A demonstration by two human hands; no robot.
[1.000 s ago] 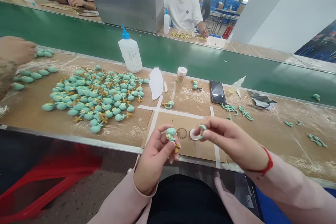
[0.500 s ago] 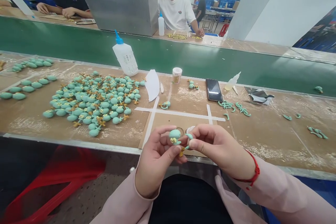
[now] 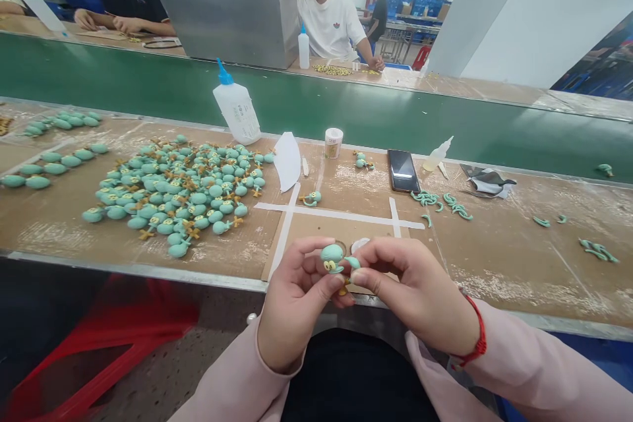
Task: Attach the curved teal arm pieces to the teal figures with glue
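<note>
My left hand (image 3: pixel 301 297) is closed around a small cartoon figurine (image 3: pixel 331 254) with a turquoise head, yellow eyes and a brownish-yellow body. Between the thumb and fingertips of my right hand (image 3: pixel 408 287) is a curved turquoise piece (image 3: pixel 353 262), close against the figurine's side; whether the two touch I cannot tell. My fingers cover most of the figurine's body. Both hands are above the near edge of the table, in front of a cardboard patch (image 3: pixel 321 231) framed with white tape. Just past the fingers lies a small white round item (image 3: pixel 359 244), partly hidden.
A heap of figurines (image 3: pixel 182 191) covers the table on the left. Behind it stands a glue bottle (image 3: pixel 237 109) with a blue tip. A phone (image 3: pixel 403 170), loose curved pieces (image 3: pixel 428 198) and a white roll (image 3: pixel 333 143) lie beyond my hands. A green conveyor belt (image 3: pixel 316 102) runs behind.
My right hand has turned slightly and tilted the curved piece, which now lies flatter beside the figurine. The left hand keeps its hold, almost unmoved.
</note>
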